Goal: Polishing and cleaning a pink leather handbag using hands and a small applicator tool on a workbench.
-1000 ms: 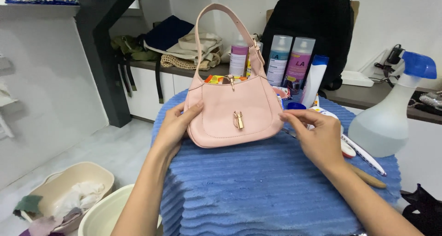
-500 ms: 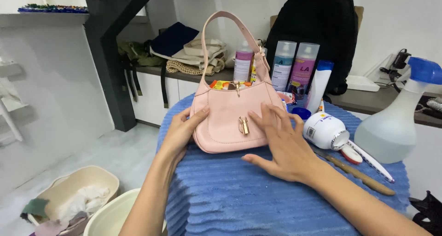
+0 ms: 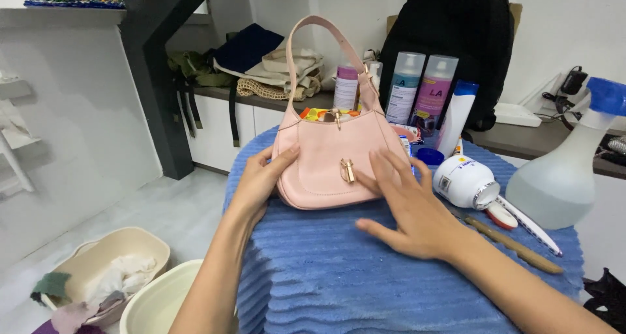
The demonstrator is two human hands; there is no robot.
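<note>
Soft, light pink handbag [image 3: 329, 161], steadied by open left hand [image 3: 257, 184] at nine o'clock, right hand [image 3: 407, 200] spread flat at three.

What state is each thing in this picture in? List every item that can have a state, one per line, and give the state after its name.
Pink handbag: upright on the blue towel, clasp closed, top stuffed.
Left hand: open, touching the bag's side.
Right hand: open, flat, fingers on the bag's front.
White jar: lying on its side.
Spray bottle: upright, partly filled.
Two spray cans: upright, capped.
Cream basin: on the floor, holding cloths.
</note>
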